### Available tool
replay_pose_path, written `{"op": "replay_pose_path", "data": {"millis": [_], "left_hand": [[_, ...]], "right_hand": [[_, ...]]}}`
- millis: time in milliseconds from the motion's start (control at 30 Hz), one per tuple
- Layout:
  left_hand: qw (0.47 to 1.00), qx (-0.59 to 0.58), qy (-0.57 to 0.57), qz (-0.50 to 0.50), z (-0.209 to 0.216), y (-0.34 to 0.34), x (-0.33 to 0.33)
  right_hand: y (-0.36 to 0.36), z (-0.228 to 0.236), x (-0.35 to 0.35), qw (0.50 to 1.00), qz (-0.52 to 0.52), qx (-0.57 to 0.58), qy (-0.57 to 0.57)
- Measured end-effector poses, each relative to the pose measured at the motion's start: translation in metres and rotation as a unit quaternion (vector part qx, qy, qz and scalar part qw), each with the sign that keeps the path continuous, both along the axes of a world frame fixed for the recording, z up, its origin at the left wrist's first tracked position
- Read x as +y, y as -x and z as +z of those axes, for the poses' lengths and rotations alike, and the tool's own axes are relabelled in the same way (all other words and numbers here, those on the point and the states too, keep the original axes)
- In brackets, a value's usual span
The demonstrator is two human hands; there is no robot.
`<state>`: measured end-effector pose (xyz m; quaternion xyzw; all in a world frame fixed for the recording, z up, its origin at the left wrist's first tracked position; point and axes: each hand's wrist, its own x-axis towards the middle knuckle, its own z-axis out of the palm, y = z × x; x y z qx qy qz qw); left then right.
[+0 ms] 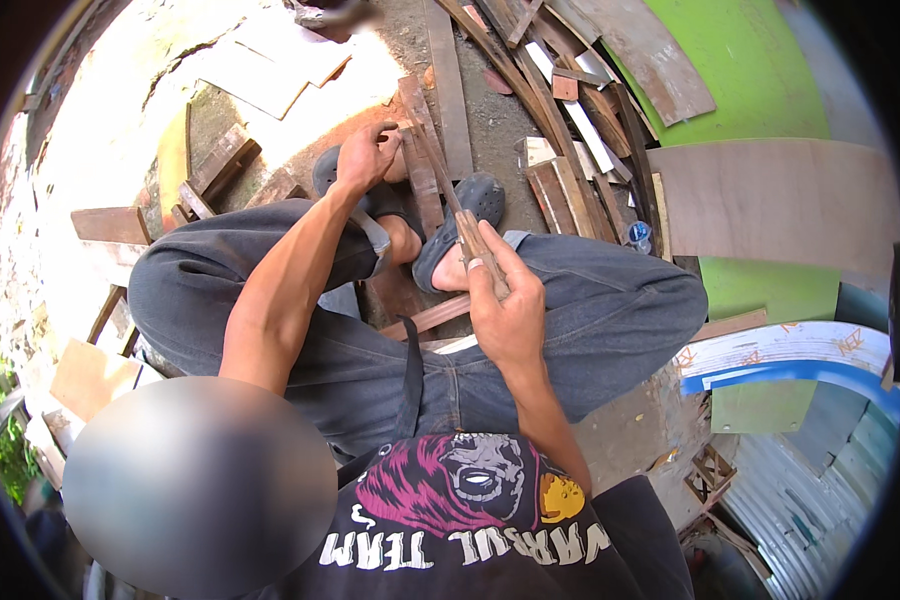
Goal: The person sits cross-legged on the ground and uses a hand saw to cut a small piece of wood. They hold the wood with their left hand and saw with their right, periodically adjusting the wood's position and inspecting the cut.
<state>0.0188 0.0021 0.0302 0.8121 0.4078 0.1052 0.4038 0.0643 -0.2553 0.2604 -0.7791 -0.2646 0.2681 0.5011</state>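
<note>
My right hand (508,305) is closed around the worn wooden handle (482,245) of a long narrow tool. Its thin dark blade (440,165) runs away from me to the far end of a brown wooden board (422,185). I cannot tell the blade's exact kind. The board lies lengthwise between my feet, which wear dark clogs (480,197). My left hand (367,157) is at the board's far left edge with its fingers curled in; the fingertips are partly hidden. A reddish wooden strip (432,318) lies crosswise nearer my lap.
Several stacked wood strips (560,130) lie at the far right, beside a plywood sheet (770,200) and a green panel (760,80). Wood offcuts (220,165) are scattered on the left. A grey plank (450,95) lies ahead. Corrugated metal sheet (790,500) is at the lower right.
</note>
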Motion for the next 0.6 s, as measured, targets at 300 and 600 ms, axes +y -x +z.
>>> {"op": "replay_pose_path", "data": {"millis": [300,600], "left_hand": [[1.0,-0.016,0.008,0.017,0.006,-0.007,-0.001],[0.997,-0.041,0.05,0.049,0.0,-0.007,-0.002]], "right_hand": [[0.009,0.006,-0.002,0.999,0.009,-0.023,0.033],[0.012,0.015,0.0,0.991,0.044,-0.112,0.058]]}}
